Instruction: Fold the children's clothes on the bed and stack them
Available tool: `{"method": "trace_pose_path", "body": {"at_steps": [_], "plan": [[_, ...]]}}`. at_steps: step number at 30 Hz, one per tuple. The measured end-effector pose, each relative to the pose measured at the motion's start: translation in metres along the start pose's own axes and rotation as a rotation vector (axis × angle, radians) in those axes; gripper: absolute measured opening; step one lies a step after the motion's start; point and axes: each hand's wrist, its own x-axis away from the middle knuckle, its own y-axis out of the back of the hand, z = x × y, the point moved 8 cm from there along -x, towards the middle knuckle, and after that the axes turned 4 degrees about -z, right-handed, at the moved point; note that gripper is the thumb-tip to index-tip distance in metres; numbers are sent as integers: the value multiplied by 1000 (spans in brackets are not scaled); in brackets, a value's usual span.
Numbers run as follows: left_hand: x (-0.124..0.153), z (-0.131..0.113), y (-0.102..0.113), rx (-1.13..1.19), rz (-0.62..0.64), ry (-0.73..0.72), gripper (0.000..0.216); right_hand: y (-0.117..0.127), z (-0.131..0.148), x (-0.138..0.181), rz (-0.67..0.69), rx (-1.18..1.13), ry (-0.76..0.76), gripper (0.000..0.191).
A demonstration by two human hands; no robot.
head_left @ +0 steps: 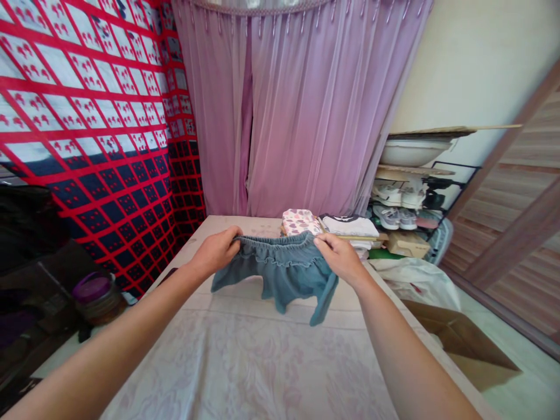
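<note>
A blue-green pair of shorts [280,274] with a gathered elastic waistband is stretched between my two hands above the table. My left hand [221,248] is closed on the left end of the waistband. At the other end, my right hand [336,252] pinches the waistband with thumb and fingers. The legs of the garment hang down and spread unevenly toward me. Behind my right hand lies folded clothing: a piece with a pink heart-like print [301,221] and a white folded garment [350,226].
A pale patterned cloth covers the table [262,361]. On the right stand an open cardboard box [464,338], a white plastic bag [415,277] and a shoe rack with sneakers [396,217]. A purple-lidded jar [96,294] is at the left. Purple curtains [306,116] hang behind.
</note>
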Motion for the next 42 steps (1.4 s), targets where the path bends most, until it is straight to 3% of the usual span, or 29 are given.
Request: {"method": "trace_pose_path", "body": {"at_steps": [4,8,10,12,16,19,21,24,27,32,36,39,42], "plan": [[-1,3,15,235,-141,37,27,15,15,3,-9,-23,41,33],[-4,-9,46,285,-209,18,31,34,31,10,-55,-61,54,33],[-9,-18,62,305,-177,-13,33,45,36,12,-47,-68,41,33],[-17,-25,68,353,-39,-59,34,53,36,13,-3,-71,23,33],[-38,-22,37,386,262,-111,35,41,14,8,140,-49,12,36],[-56,0,-14,164,255,-65,39,0,-27,4,184,71,-68,34],[-58,16,-57,-14,274,-7,43,-28,-64,7,136,204,-229,30],[-43,40,-114,-165,315,113,55,-65,-108,29,137,343,-392,35],[-6,68,-147,-221,371,251,52,-78,-138,66,212,401,-465,41],[73,107,-157,-274,457,432,54,-69,-167,138,389,548,-604,51],[103,106,-150,-312,374,457,46,-82,-156,161,495,567,-547,31],[107,103,-146,-299,365,513,33,-82,-149,155,441,557,-525,22],[101,113,-132,-255,355,581,30,-55,-156,144,253,485,-579,28]]}}
